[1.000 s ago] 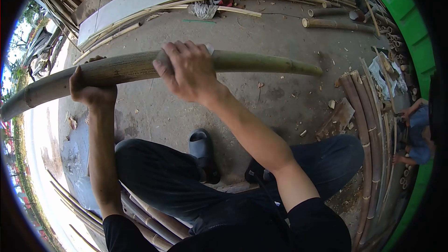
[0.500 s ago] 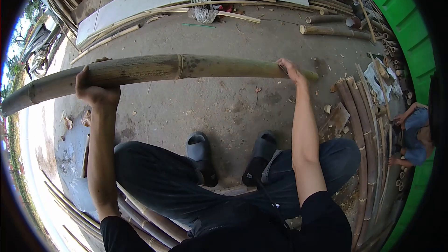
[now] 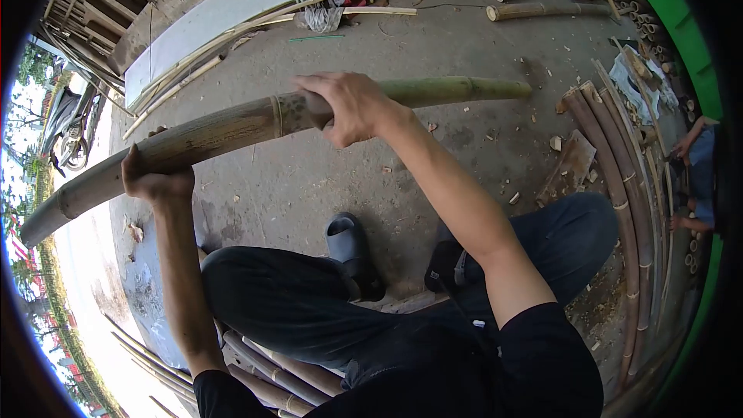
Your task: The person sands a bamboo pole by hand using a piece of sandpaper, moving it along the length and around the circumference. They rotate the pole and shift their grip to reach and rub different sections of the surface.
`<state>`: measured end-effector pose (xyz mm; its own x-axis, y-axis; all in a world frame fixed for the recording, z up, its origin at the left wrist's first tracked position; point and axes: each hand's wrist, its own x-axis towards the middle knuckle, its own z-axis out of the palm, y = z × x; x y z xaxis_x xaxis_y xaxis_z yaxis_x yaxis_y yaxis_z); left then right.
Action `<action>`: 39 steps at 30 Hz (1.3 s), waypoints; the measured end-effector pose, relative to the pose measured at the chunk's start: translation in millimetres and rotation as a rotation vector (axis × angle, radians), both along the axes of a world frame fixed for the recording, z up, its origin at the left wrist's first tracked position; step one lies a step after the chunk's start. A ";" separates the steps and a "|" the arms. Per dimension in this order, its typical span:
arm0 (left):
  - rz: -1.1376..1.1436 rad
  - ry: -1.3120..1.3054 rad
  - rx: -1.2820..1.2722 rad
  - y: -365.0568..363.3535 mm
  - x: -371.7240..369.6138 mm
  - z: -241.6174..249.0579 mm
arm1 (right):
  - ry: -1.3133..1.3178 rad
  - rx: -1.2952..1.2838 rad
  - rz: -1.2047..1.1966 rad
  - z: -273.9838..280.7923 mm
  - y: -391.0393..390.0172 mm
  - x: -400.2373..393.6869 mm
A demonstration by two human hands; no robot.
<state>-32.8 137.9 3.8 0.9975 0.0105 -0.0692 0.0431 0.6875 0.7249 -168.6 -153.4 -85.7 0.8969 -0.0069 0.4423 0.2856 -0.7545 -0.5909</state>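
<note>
Dark trousers (image 3: 286, 286) cover the spread legs nearest the camera. Beyond them, the left hand (image 3: 159, 182) grips a thick bamboo pole (image 3: 232, 125) from below, the pole sloping above the concrete floor (image 3: 309, 186). The right hand (image 3: 354, 108) curves part-open over the pole's middle, pressing something dark and mostly hidden against it. Farther off, a crumpled plastic bag (image 3: 321, 18), contents unclear, lies near a long white board (image 3: 271, 1).

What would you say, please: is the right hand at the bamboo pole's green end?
No, the right hand is over the bamboo pole near its middle, short of that end.
</note>
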 end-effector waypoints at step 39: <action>-0.066 -0.149 -0.057 -9.8 -4.8 16.2 | 0.360 0.077 -0.562 -88.2 -151.6 -54.0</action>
